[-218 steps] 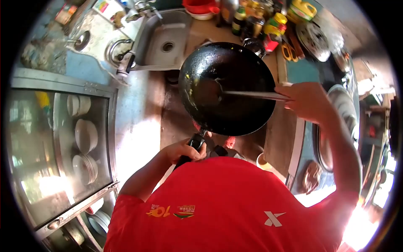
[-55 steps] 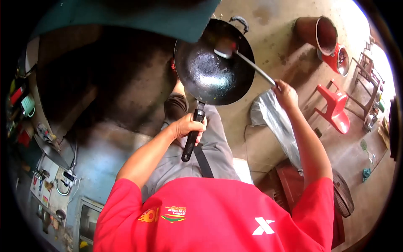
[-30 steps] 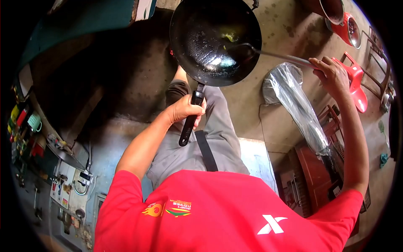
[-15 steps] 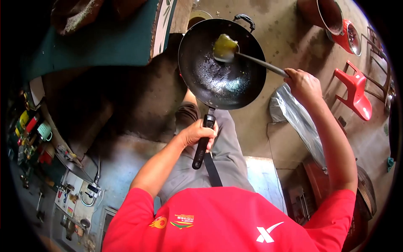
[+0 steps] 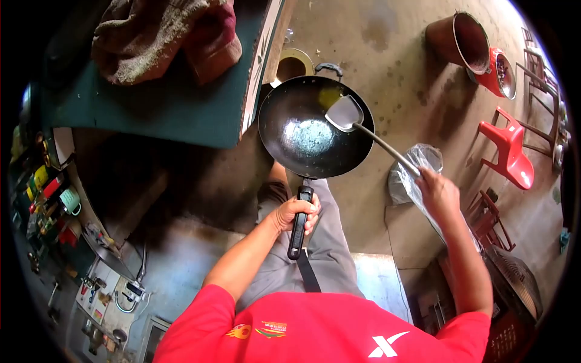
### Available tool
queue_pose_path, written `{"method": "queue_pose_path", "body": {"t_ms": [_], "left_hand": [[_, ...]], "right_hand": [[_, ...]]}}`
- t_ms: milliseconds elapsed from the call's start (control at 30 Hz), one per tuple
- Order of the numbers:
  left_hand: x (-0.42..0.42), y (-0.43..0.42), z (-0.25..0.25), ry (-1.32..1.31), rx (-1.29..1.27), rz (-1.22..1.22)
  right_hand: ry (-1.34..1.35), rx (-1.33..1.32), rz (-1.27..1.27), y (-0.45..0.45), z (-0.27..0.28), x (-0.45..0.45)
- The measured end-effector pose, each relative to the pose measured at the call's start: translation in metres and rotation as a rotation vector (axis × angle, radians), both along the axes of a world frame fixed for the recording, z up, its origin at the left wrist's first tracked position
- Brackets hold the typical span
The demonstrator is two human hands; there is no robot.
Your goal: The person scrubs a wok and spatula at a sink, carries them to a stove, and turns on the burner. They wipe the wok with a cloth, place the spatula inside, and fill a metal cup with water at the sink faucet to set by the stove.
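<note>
My left hand (image 5: 296,214) is wrapped round the black handle of a dark wok (image 5: 301,152), which it holds out in front of my legs. The wok's inside has a wet shine. In my right hand (image 5: 439,192) is the long shaft of a metal wok spatula (image 5: 346,113), whose blade is over the far right part of the wok. Just beyond the blade lies a blurred yellow piece of food (image 5: 329,97), partly hidden by it. Whether the blade touches the food or the wok, I cannot tell.
At the upper left, cloths (image 5: 145,45) lie on a dark green table (image 5: 163,118). A pale round container (image 5: 307,58) stands behind the wok. To the right are a metal bucket (image 5: 442,41), a red pot (image 5: 493,75), a red plastic chair (image 5: 508,151) and a plastic bag (image 5: 402,181).
The wok sits lower in view and the table shows more. The yellow food, earlier on the spatula's blade, is now beyond it. My right hand has come down with the spatula.
</note>
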State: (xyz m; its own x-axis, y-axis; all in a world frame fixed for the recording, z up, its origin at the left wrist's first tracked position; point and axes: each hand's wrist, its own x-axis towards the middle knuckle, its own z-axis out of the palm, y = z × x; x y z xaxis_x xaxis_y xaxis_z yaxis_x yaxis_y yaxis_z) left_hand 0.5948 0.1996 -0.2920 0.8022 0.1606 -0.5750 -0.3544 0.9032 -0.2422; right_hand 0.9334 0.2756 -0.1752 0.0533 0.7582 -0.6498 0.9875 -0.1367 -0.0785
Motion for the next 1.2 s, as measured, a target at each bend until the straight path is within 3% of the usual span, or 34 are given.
{"method": "queue_pose_path", "body": {"t_ms": [267, 433, 633, 967, 1200], "left_hand": [[0.014, 0.014, -0.031, -0.025, -0.081, 0.23], [0.031, 0.058, -0.036, 0.13, -0.088, 0.368], [0.033, 0.121, -0.051, 0.107, -0.344, 0.578], [0.061, 0.156, -0.05, 0.375, -0.33, 0.577], [0.069, 0.158, -0.031, 0.423, -0.317, 0.521]], "right_hand": [[0.11, -0.127, -0.468, -0.055, -0.005, -0.01], [0.173, -0.124, -0.631, -0.089, -0.017, -0.015], [0.43, -0.19, -0.961, -0.118, -0.024, -0.031], [0.49, -0.252, -1.12, -0.143, -0.025, -0.049], [0.522, -0.209, -1.109, -0.152, -0.027, -0.045]]}}
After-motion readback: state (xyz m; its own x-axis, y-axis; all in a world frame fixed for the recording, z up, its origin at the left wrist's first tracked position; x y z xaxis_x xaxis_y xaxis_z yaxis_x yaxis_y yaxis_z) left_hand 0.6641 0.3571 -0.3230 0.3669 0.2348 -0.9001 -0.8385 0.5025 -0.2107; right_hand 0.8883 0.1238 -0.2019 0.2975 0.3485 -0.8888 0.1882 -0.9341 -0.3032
